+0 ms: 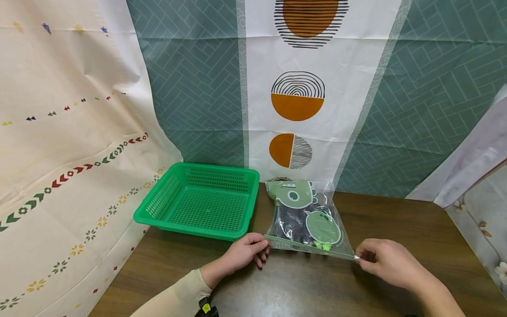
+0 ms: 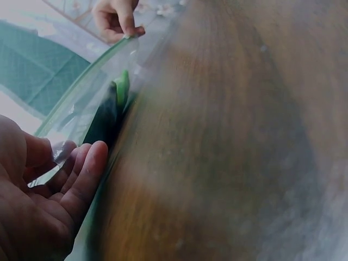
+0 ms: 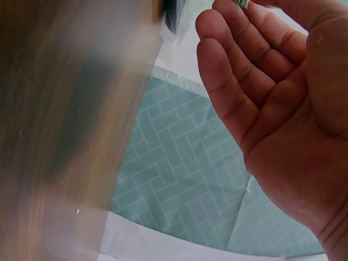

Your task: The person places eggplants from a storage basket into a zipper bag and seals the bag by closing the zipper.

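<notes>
A clear zip bag [image 1: 291,220] printed with green cartoon animals lies on the table, its zip edge toward me. Dark items with bright green parts [image 2: 123,87] show through the plastic; their kind is hard to tell. My left hand [image 1: 247,252] pinches the left corner of the zip edge between thumb and fingers. At the opposite corner, my right hand [image 1: 390,260] pinches the end of the zip, where a small white piece [image 1: 356,257] shows. In the right wrist view, only a bit of the green zip edge [image 3: 242,2] appears at the fingertips.
Left of the bag stands a green plastic basket [image 1: 248,207] with perforated walls, nothing inside it. The brown wooden table [image 1: 301,286] reaches back to a patterned cloth [image 1: 198,88]. A cream cloth [image 1: 71,154] hangs along the left side.
</notes>
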Demonstrator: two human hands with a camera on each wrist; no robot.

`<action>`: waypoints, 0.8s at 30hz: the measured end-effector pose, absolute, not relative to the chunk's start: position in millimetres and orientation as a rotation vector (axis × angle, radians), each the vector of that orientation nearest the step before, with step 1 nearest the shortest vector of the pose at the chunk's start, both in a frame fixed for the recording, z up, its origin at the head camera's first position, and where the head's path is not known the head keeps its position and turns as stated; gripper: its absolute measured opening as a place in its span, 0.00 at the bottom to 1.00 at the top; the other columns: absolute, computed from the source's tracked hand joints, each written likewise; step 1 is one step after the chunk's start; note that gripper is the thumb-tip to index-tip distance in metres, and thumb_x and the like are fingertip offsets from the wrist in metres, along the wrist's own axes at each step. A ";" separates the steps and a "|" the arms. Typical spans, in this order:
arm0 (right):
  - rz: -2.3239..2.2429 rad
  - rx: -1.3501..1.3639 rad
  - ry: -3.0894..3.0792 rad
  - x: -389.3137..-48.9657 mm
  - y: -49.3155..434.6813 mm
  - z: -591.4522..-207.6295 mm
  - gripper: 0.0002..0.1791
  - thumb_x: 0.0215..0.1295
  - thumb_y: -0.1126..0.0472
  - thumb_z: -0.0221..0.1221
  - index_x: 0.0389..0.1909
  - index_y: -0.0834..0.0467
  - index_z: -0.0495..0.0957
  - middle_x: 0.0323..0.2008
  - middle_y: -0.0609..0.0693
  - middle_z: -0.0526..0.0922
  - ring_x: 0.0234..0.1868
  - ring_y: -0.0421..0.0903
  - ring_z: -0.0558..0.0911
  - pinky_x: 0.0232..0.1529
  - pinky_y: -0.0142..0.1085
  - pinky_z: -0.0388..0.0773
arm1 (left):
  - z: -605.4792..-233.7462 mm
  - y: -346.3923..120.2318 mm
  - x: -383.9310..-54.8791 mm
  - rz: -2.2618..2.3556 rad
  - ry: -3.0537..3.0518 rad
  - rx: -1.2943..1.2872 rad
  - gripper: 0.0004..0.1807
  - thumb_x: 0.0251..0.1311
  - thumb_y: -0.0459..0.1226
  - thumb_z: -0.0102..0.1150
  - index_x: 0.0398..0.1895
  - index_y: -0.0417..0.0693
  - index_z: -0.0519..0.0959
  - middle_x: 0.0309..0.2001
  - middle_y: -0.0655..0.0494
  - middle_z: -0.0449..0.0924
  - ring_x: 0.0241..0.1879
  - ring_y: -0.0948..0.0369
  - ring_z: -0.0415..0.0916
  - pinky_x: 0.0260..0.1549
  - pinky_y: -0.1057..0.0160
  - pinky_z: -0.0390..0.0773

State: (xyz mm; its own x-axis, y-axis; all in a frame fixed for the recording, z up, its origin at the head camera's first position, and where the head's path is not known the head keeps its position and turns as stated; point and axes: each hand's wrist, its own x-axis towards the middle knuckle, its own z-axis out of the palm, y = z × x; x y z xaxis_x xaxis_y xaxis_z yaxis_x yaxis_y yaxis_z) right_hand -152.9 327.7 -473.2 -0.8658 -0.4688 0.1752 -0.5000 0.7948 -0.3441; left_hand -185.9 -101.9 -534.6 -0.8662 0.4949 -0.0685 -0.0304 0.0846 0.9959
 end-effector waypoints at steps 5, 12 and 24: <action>0.616 0.809 -2.890 -151.9 326.2 -475.3 0.16 0.61 0.59 0.79 0.33 0.36 0.83 0.29 0.24 0.76 0.31 0.26 0.75 0.31 0.33 0.77 | -531.6 -101.6 -183.7 1.798 2.056 0.472 0.17 0.86 0.35 0.54 0.48 0.25 0.83 0.35 0.49 0.82 0.27 0.59 0.81 0.30 0.60 0.89; 0.635 0.843 -2.872 -151.7 324.7 -477.1 0.17 0.60 0.59 0.80 0.32 0.35 0.82 0.29 0.24 0.76 0.31 0.26 0.75 0.30 0.33 0.77 | -523.9 -102.4 -177.3 1.637 2.319 0.501 0.15 0.86 0.38 0.56 0.41 0.35 0.83 0.31 0.50 0.81 0.27 0.58 0.81 0.27 0.60 0.87; 0.640 0.896 -2.915 -153.1 324.8 -473.9 0.15 0.61 0.59 0.80 0.33 0.37 0.83 0.29 0.25 0.76 0.31 0.27 0.74 0.30 0.33 0.76 | -497.7 -95.6 -160.2 0.924 2.931 0.828 0.16 0.84 0.48 0.59 0.48 0.45 0.89 0.45 0.54 0.89 0.46 0.57 0.87 0.47 0.50 0.88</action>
